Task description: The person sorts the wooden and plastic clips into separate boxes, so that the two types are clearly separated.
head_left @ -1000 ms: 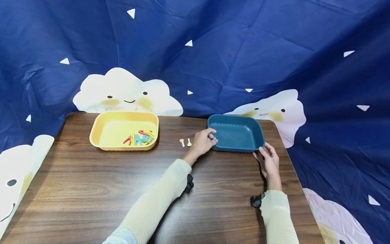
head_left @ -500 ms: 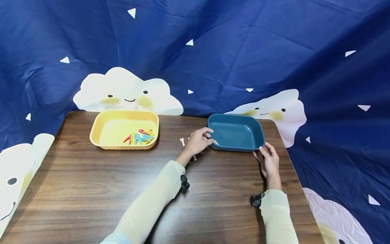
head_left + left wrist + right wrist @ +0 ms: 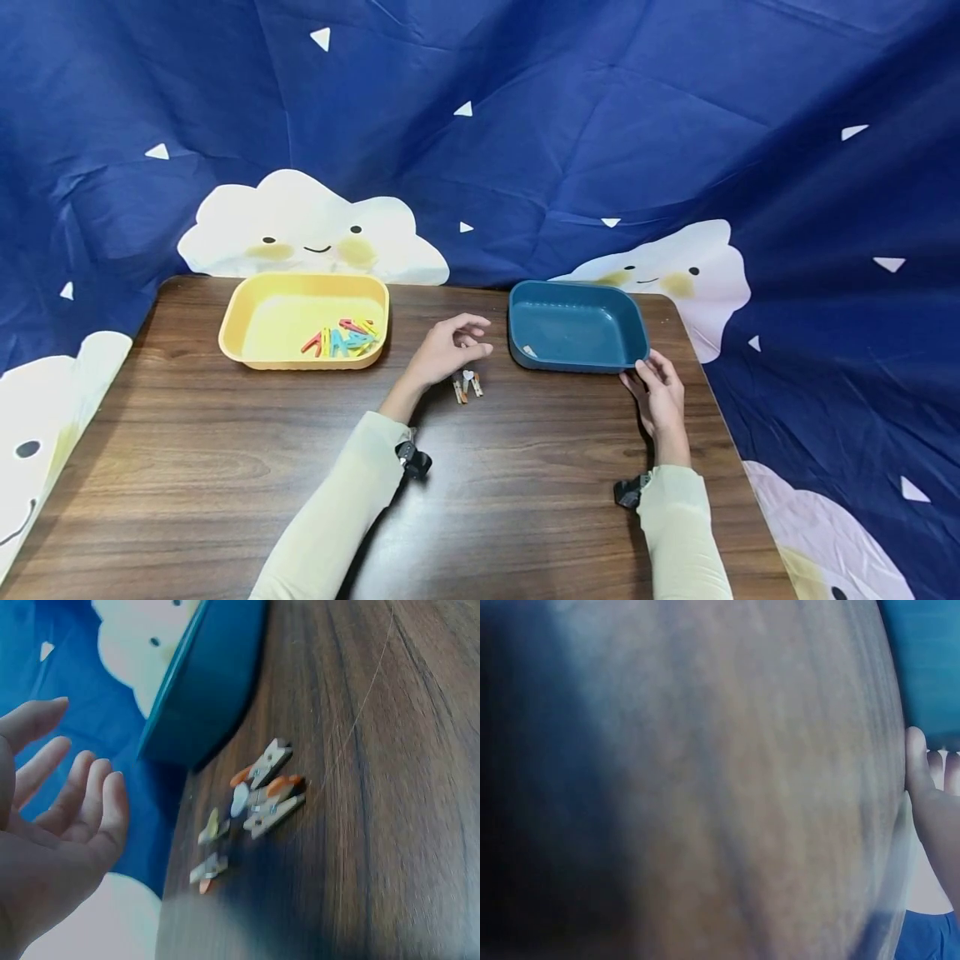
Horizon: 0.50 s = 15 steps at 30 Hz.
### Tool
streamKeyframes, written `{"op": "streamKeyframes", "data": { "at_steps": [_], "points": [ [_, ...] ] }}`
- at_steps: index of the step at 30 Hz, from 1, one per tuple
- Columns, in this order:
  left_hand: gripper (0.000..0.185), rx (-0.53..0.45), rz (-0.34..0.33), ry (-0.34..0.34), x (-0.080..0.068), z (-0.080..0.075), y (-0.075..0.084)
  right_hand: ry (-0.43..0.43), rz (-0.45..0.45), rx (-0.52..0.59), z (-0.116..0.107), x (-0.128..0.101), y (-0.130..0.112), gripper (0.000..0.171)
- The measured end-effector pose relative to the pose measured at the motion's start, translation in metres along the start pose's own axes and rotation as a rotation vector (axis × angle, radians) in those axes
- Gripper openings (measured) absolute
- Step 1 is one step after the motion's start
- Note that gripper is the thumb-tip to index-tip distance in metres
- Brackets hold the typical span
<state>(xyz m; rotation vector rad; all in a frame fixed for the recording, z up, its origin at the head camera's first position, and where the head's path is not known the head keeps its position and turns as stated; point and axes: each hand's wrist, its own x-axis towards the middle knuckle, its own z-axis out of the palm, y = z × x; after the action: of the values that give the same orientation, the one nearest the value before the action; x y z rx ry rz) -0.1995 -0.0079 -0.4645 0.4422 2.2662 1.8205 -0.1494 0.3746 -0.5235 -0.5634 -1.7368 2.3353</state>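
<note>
Left hand [image 3: 448, 350] hovering over small clips [image 3: 467, 385] beside a blue tray [image 3: 577, 327].

The left hand is hanging empty, fingers relaxed and spread, just above and behind the clips, which are lying near the tray's left end. The right hand [image 3: 654, 392] is touching the tray's near right corner, fingers fairly straight. A yellow tray [image 3: 303, 320] is sitting well left on the wood surface [image 3: 187, 467], before a blue cloud-print backdrop [image 3: 525, 125].
</note>
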Motion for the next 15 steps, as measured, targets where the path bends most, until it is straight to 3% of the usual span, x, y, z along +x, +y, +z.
{"op": "streamKeyframes", "data": {
  "at_steps": [15],
  "points": [
    [0.041, -0.055, -0.034, 0.089, -0.031, -0.024, -0.007, 0.005, 0.008, -0.003, 0.0, 0.0, 0.001, 0.051]
  ]
}}
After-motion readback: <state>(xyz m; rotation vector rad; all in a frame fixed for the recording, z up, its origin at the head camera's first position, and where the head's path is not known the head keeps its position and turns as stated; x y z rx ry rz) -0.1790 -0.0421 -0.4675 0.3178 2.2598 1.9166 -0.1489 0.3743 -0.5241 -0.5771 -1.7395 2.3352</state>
